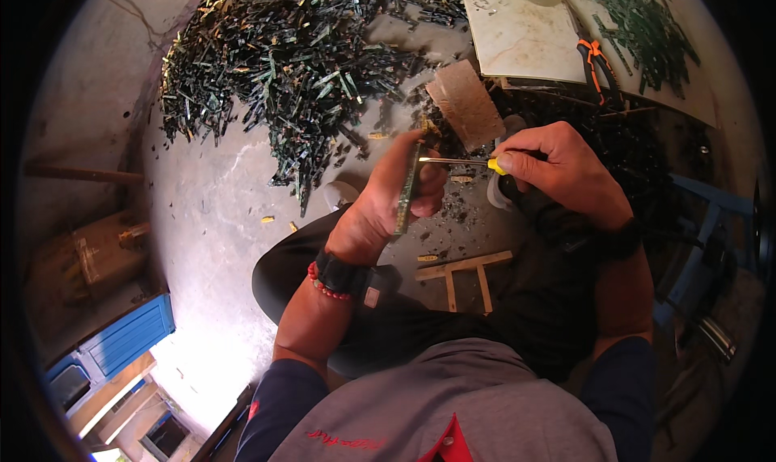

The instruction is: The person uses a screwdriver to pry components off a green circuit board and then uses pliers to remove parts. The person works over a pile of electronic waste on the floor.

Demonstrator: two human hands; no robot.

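My left hand is closed around a narrow green strip that looks like a piece of circuit board, held nearly upright on its edge. In my right hand is a screwdriver with a yellow handle, mostly hidden by the fingers. Its thin metal shaft points left, and the tip meets the upper part of the strip; whether it is wedged into it I cannot tell. Below and around the hands, dark crumbs and small yellow pieces lie on the floor.
A large heap of similar dark green strips covers the floor at the far left. At the far right, a pale board bears orange-and-black pliers and more green strips. A brown slab and a wooden frame lie near my legs.
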